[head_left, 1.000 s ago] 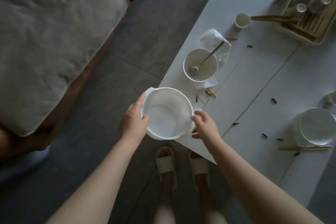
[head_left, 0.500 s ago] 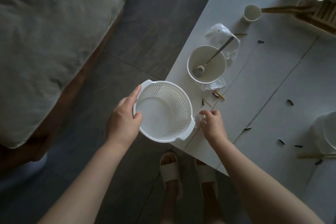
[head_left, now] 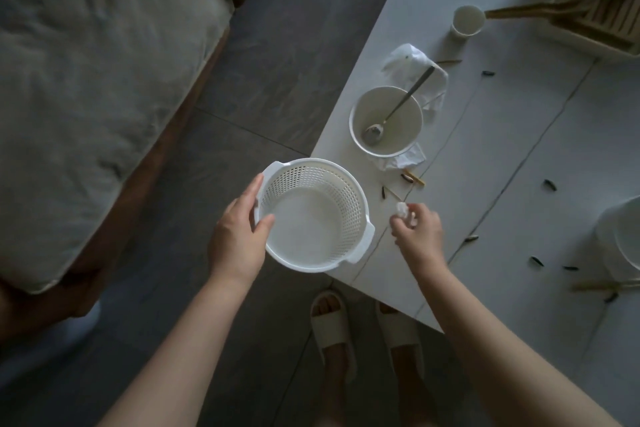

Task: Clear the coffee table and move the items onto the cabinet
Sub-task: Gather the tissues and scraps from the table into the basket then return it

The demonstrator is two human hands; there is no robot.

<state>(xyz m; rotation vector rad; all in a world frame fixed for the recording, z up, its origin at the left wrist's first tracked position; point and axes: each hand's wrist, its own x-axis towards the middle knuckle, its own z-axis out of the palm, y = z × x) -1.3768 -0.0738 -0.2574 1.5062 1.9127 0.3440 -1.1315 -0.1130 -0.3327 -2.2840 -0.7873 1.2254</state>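
My left hand [head_left: 239, 236] grips the rim of a white perforated basket [head_left: 313, 215], held beside the near-left corner of the white coffee table [head_left: 519, 156]. My right hand [head_left: 417, 230] pinches a small white crumpled scrap [head_left: 401, 209] just above the table, right of the basket. Farther along the table stands a white bowl [head_left: 386, 120] with a metal spoon [head_left: 394, 111] in it, on crumpled tissue [head_left: 414, 61]. A white paper cup [head_left: 467, 21] is beyond it.
Dark seed shells [head_left: 549, 184] and toothpicks [head_left: 414, 178] are scattered over the table. A wooden rack with cups [head_left: 595, 10] sits far right, a white pot [head_left: 623, 236] at the right edge. A grey sofa [head_left: 86, 62] fills the left; dark floor lies between. My slippered feet [head_left: 367, 333] stand below.
My right hand let go of the basket's handle and picked a small white scrap off the table. The left hand keeps the basket, now slightly lower left of the table corner.
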